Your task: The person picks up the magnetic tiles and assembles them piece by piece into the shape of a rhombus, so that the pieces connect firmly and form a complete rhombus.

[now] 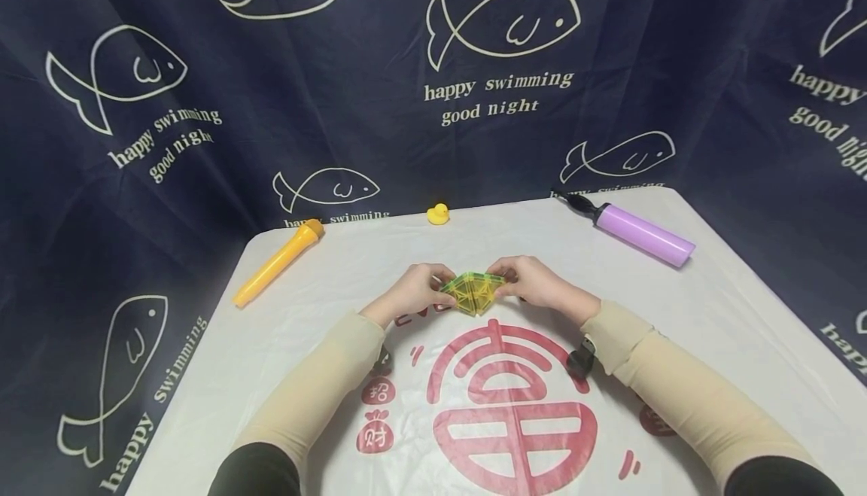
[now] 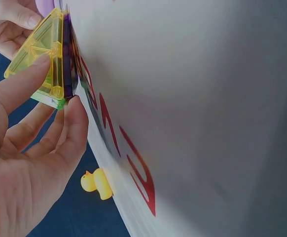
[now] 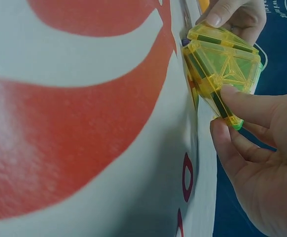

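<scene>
Several translucent yellow and green magnetic tiles (image 1: 476,294) are joined into a small faceted piece, held between both hands just over the white table. The left hand (image 1: 421,287) pinches its left end; in the left wrist view, the thumb of that left hand (image 2: 30,153) lies on a yellow triangular face and fingertips are at its lower edge. At the opposite end, the right hand (image 1: 533,283) pinches the piece, its thumb on a yellow face in the right wrist view. Dark strips show along some tile edges. Part of the piece is hidden by the fingers.
A yellow rubber duck (image 1: 438,214) sits at the table's back edge. An orange stick with a rounded head (image 1: 279,264) lies back left, and a purple hand pump (image 1: 645,235) back right. The white tablecloth (image 1: 325,424) has red printing. Dark fish-patterned curtains (image 1: 379,127) hang behind.
</scene>
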A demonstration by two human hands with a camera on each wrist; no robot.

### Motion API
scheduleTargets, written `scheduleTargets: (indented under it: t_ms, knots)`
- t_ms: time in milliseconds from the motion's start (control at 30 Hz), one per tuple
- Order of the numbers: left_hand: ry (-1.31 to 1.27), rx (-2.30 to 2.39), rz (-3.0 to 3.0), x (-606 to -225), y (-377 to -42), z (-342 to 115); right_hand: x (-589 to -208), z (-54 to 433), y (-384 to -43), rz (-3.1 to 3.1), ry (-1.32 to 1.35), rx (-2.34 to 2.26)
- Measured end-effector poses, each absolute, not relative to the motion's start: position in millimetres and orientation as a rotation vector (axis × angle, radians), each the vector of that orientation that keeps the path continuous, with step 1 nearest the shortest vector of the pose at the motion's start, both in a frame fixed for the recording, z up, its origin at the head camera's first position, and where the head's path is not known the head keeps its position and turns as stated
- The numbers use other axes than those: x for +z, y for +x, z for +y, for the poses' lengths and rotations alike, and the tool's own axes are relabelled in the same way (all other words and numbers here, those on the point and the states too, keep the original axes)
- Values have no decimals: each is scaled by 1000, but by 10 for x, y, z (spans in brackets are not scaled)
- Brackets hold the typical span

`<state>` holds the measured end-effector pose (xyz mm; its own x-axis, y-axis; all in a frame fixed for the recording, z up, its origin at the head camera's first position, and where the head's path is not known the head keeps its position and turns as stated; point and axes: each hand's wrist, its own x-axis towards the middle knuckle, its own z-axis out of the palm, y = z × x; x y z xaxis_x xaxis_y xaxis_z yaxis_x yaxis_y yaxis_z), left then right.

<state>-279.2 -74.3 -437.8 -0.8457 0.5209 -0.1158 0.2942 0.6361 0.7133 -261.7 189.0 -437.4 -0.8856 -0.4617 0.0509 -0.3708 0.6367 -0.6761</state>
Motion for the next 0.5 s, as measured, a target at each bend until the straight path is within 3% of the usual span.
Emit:
scheduleTargets:
  t_ms: [500]
  knots:
    - [652, 1060, 2566, -4407, -2794, -695, -4293, 1888, -2663, 2762, -763, -1066]
